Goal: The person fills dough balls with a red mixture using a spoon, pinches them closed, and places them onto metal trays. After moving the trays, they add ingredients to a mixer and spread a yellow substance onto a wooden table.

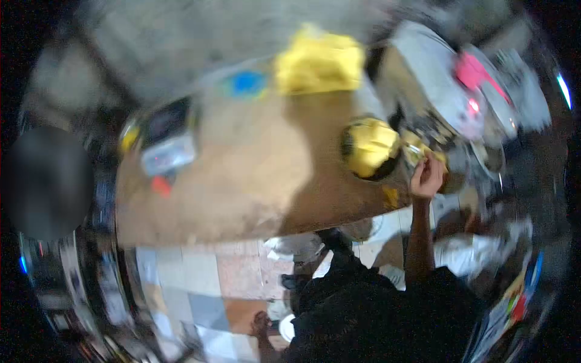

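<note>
Tiled floor [200, 308] is showing white, pink, grey, brown squares. Brown bench [242, 199] is carrying dark shadow [311, 157]. Blurred grey surface [200, 30] is stretching beyond. Narrow white light [564, 91] is glowing at far right.

A brown worktop with yellow items and a device

The worktop [242, 175] is broad and brown, with a worn near edge which is slightly curved. A dark shadow falls across its right half. Along the far edge lies a large, crumpled-looking yellow heap [321, 63], and to the left of it, a small blue item [247, 83], too blurred to identify. At the left end stands a boxy device [168, 142] with dark top and pale front. A red-orange item [161, 186] is just beside this front. On the right part rests a dark round container [370, 177], in which yellow pieces [374, 144] are lying. Near the front edge is a small yellow scrap [390, 196].
</note>
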### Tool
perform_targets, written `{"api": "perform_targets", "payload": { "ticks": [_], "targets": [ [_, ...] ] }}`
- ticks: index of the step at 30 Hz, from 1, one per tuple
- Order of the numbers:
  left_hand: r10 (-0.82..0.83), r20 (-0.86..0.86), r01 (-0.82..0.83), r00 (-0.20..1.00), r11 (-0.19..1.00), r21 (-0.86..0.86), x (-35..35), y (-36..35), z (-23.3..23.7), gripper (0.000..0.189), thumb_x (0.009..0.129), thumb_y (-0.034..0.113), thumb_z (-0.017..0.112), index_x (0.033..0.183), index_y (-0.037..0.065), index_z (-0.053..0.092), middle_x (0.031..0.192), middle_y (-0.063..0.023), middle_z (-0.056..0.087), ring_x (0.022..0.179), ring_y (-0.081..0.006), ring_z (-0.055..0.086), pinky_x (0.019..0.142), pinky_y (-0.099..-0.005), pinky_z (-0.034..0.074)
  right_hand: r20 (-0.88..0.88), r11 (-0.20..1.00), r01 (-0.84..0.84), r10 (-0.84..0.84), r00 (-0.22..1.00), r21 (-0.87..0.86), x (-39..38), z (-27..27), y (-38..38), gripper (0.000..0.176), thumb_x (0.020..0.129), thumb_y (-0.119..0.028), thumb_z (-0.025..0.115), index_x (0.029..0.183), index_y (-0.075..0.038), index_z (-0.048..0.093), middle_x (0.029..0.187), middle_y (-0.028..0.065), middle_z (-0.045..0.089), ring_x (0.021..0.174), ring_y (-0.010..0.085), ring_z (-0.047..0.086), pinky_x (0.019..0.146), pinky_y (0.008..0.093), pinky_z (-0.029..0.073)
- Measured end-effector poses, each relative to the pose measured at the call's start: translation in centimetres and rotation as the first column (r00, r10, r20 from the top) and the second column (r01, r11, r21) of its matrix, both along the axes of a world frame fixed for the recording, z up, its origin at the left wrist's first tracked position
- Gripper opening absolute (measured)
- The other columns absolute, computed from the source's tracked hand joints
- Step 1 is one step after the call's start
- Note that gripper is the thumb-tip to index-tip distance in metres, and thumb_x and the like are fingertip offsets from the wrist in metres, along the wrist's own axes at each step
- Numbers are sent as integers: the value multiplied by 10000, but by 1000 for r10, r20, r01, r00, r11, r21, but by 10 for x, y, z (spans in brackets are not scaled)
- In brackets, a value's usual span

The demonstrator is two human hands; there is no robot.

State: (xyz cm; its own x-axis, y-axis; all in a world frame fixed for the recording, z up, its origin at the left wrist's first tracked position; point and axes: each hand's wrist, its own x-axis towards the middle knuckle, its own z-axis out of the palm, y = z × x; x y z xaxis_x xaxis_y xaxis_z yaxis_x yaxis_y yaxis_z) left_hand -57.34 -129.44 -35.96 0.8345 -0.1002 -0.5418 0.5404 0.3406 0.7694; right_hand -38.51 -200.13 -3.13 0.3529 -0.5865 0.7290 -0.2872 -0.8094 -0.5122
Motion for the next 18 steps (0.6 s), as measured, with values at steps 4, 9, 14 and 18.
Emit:
{"api": "perform_targets", "payload": {
  "ticks": [4, 9, 14, 18],
  "targets": [
    [422, -157, -442, 893, 753, -488, -23, 81, -58, 418, 878, 371, 492, 1048, 2, 590, 850, -92, 661, 756, -234, 630, 678, -470, 520, -172, 743, -670, 662, 730, 15, 93, 8, 203, 49, 812, -65, 591, 849, -33, 586, 686, 122, 571, 604, 262, 550, 587, 329, 454],
    [56, 530, -380, 846, 761, 526, -64, 162, 4, 229, 777, 174, 570, 957, 79, 674, 835, -58, 678, 801, -233, 640, 755, -305, 513, -373, 209, -880, 927, 39, 426, 122, -8, 473, 142, 807, -74, 567, 934, -51, 628, 815, 163, 606, 777, 338, 589, 692, 398, 468],
    [161, 233, -283, 959, 585, 760, -68, 257, 33, 325, 707, 180, 700, 1010, 77, 646, 851, -70, 655, 757, -162, 628, 663, -283, 515, -474, -130, -804, 749, -463, 580, 117, -50, 660, 388, 783, -216, 575, 1124, -29, 568, 1037, 224, 585, 1046, 397, 523, 927, 449, 410],
    [621, 224, -652, 751, 643, 402, -14, 338, 55, 451, 636, -13, 734, 1061, 44, 593, 861, -67, 622, 762, -150, 619, 626, -278, 523, -364, -407, -735, 674, -642, 543, 136, -70, 768, 311, 816, -285, 571, 943, -5, 620, 869, 201, 595, 886, 390, 552, 791, 439, 450]
  ]
}}
